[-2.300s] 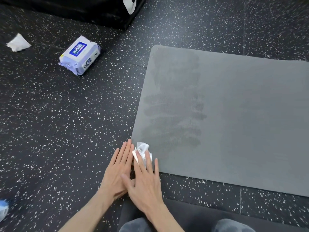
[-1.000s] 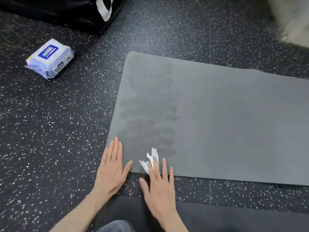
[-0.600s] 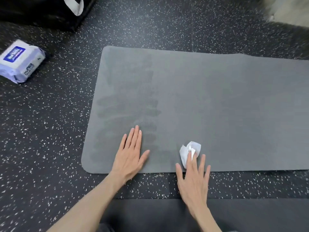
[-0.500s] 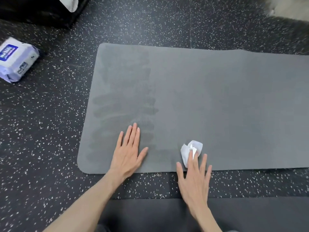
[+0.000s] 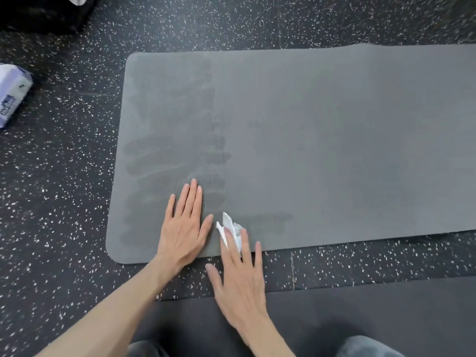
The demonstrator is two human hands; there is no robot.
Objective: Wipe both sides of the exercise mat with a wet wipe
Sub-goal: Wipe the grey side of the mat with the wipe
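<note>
Grey mat lies flat on the speckled floor, with darker damp streaks near its left end. The left hand presses flat on it, fingers straight, while the right hand pins a crumpled white wipe at the near edge with straight fingers. The wipes pack at far left bears blue print too blurred to read.

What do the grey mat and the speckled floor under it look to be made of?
Exercise mat: seemingly foam or rubber, matte, finely textured; damp streaks darken it. Floor: likely rubber gym flooring, black with white flecks and a visible seam.
</note>
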